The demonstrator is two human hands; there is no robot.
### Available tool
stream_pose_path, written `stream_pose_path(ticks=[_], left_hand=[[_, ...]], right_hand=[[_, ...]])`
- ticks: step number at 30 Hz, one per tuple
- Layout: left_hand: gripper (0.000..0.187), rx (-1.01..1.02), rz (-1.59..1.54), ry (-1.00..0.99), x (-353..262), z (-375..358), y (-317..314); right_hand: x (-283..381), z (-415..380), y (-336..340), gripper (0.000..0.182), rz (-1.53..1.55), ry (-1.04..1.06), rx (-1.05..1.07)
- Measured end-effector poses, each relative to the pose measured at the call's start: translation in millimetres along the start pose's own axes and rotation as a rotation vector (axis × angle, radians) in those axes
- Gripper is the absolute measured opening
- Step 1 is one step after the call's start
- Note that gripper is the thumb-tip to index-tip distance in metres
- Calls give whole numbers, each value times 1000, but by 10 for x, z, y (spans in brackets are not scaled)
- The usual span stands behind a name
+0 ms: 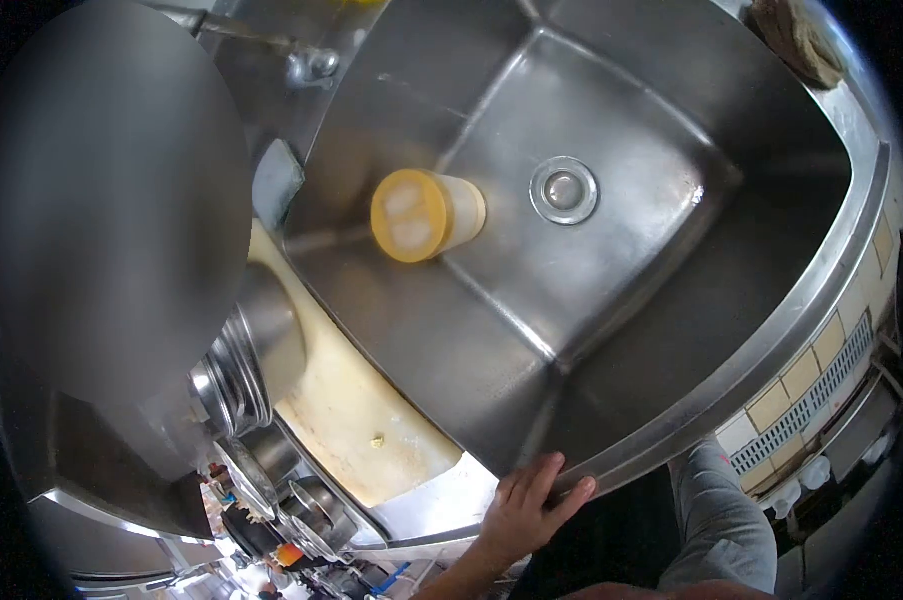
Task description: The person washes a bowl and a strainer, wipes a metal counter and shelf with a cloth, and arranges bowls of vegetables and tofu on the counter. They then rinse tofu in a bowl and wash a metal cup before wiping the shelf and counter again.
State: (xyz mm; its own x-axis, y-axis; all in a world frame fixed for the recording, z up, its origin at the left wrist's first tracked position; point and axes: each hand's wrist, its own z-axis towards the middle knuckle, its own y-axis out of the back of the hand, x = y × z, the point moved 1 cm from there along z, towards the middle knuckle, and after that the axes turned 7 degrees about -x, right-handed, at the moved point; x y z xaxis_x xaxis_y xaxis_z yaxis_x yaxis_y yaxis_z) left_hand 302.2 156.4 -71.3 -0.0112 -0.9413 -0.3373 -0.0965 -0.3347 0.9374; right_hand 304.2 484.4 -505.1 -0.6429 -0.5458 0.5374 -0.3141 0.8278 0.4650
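Observation:
My left hand (527, 510) rests on the near corner of the steel sink's rim (662, 438), fingers bent over the edge, thumb apart and nothing held. A cylindrical container with a yellow lid (409, 215) lies on its side in the sink, left of the round drain (564, 190). My right hand is not in view; only a blurred strip of skin shows at the bottom edge.
A pale cutting board (357, 410) lies left of the sink, with metal bowls (237, 370) beside it. A whitish pad (277, 183) and faucet (317, 66) are at upper left. Brown cloth (797, 42) hangs at upper right. A large blurred grey shape covers the left.

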Motion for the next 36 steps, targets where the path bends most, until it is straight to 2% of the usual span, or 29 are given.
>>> stream_pose_path(ticks=[10,14,20,25,28,30,32,35,36], left_hand=[[53,98,-135,43,37,17,61],[55,61,-133,48,19,12,77],[60,-24,-14,-43,25,6,104],[63,-36,63,-55,-24,-34,148],[67,-89,101,-32,-60,-73,172],[68,-48,35,-41,-49,-83,168],[69,-95,30,1,-78,-106,208],[71,-20,-28,-10,-75,-169,216],[71,-56,-15,18,-84,-186,239]], right_hand=[[217,482,-305,38,-140,74,22],[359,613,-374,37,-199,119,54],[773,633,-446,37,-274,247,138],[1006,351,-442,37,-342,446,302],[953,119,-390,37,-273,582,533],[1370,-159,-155,32,28,285,960],[1375,-328,-113,28,-68,344,894],[2218,-1122,529,31,-232,471,860],[2075,-983,554,32,-264,524,810]])
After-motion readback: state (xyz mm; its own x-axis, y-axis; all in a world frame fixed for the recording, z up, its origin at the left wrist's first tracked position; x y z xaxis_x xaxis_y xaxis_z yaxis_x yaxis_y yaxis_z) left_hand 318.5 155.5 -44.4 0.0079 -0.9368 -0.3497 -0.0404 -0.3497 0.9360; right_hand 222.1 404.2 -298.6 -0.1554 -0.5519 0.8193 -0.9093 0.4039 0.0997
